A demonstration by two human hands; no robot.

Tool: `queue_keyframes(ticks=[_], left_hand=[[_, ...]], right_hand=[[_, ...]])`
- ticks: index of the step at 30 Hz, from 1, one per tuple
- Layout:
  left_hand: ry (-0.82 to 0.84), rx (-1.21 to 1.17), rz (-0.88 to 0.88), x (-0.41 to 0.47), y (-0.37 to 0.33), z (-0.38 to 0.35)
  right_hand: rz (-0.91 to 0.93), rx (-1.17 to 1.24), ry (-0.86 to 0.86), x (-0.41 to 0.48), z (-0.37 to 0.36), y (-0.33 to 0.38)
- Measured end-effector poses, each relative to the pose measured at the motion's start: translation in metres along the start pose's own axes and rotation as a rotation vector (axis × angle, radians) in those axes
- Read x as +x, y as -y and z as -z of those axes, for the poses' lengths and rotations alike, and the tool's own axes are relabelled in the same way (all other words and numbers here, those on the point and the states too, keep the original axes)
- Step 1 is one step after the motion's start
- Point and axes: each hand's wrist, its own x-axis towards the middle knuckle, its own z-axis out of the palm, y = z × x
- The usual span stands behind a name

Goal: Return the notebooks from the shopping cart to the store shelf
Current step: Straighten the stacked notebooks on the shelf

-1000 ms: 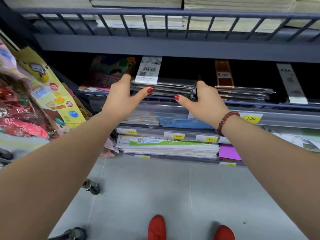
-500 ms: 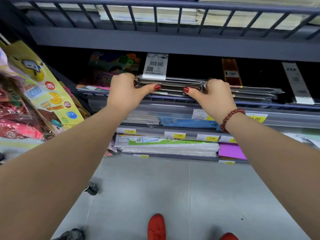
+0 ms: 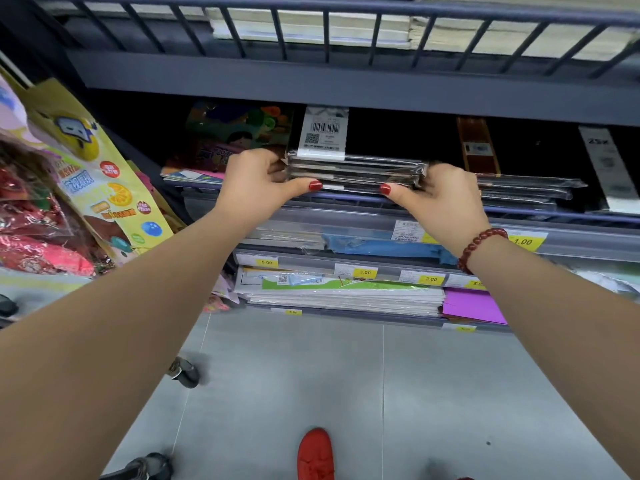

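Note:
A stack of black notebooks (image 3: 353,171) in clear plastic wrap, with a white barcode label on top, lies on the dark store shelf (image 3: 346,98) at its middle level. My left hand (image 3: 258,181) grips the stack's left end, fingers curled over it and thumb under the front edge. At the stack's right end my right hand (image 3: 440,199) holds on the same way. The shopping cart shows only as wheels (image 3: 183,372) at the lower left.
More wrapped black notebooks (image 3: 526,190) lie to the right on the same shelf, and colourful books (image 3: 221,140) to the left. Lower shelves hold paper pads (image 3: 343,296) and yellow price tags. Bagged goods (image 3: 86,188) hang at the left. Grey floor lies below.
Both hands went from open beside the stack to gripping its two ends. The stack now sits squared between them on the shelf.

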Motion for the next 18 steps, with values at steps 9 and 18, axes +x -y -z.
queue_keyframes(ticks=[9,18], left_hand=[[-0.102,-0.004,-0.113,-0.0026,0.0034,-0.0010],[-0.153,-0.160,-0.094,-0.0035,0.0084,-0.0076]], right_hand=[[0.123,-0.050,-0.090,-0.0026,-0.0019,-0.0030],[0.092,-0.003,-0.074,-0.0001,-0.0043,-0.0057]])
